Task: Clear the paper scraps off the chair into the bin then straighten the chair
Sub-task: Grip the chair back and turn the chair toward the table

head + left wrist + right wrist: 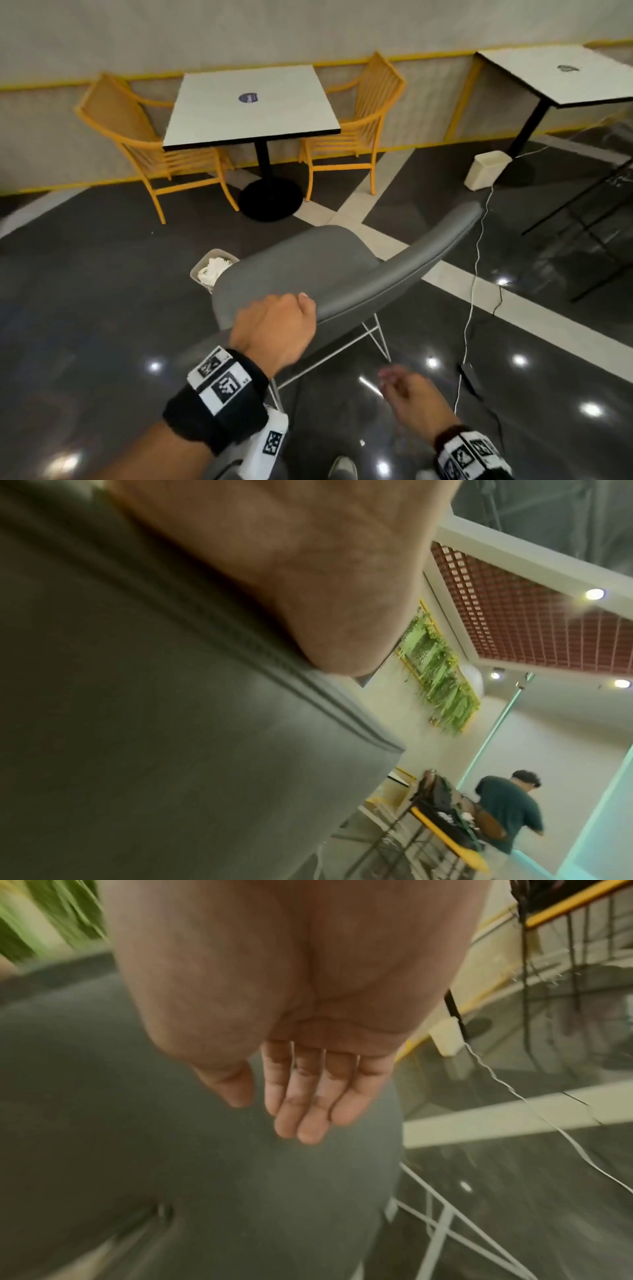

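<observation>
A grey padded chair (308, 267) on thin white legs stands askew in the middle of the dark floor. My left hand (277, 322) grips the left end of its backrest (411, 270), fingers curled over the top edge. In the left wrist view my palm (308, 574) lies against the grey backrest (137, 723). My right hand (404, 387) hangs free behind the chair, holding nothing. Its fingers (308, 1102) are straight and together above the grey chair back (205, 1164). A small pale bin (212, 269) with white paper scraps (214, 270) inside stands beyond the seat's far left corner. The seat shows no scraps.
A white table (250, 106) with two yellow chairs (137, 144) stands by the far wall. Another white table (561, 75) is at the right, a second pale bin (486, 169) near its base. A white cable (474, 274) trails across the floor right of the grey chair. A person (507, 807) stands far off.
</observation>
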